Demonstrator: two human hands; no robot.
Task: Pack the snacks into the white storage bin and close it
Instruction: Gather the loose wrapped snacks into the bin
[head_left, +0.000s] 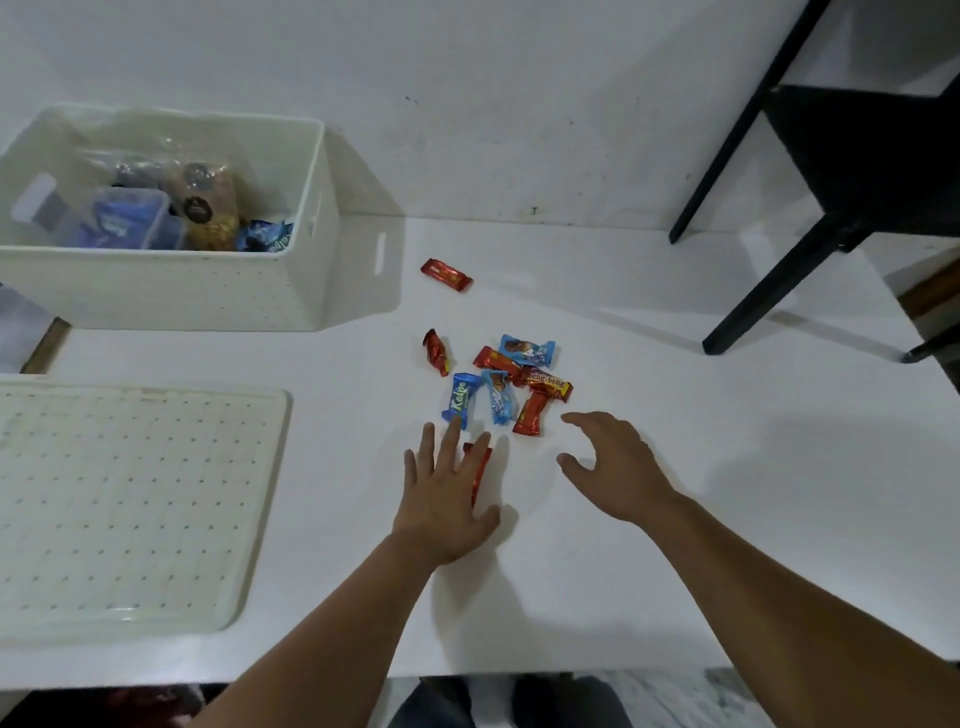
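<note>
1. Left hand (444, 499), fingers spread flat, seemingly covers a red snack bar (480, 467).
2. Right hand (615, 467) hovers relaxed, holding nothing.
3. Snack pile (511, 384) lies just beyond both hands; the white bin (171, 286) sits far left.

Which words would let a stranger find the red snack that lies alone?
Start at the white storage bin. Just right of its slotted handle, a red wrapper lies on the white table. Unlike the other loose snacks, clustered nearer the hands, it touches nothing.
</note>
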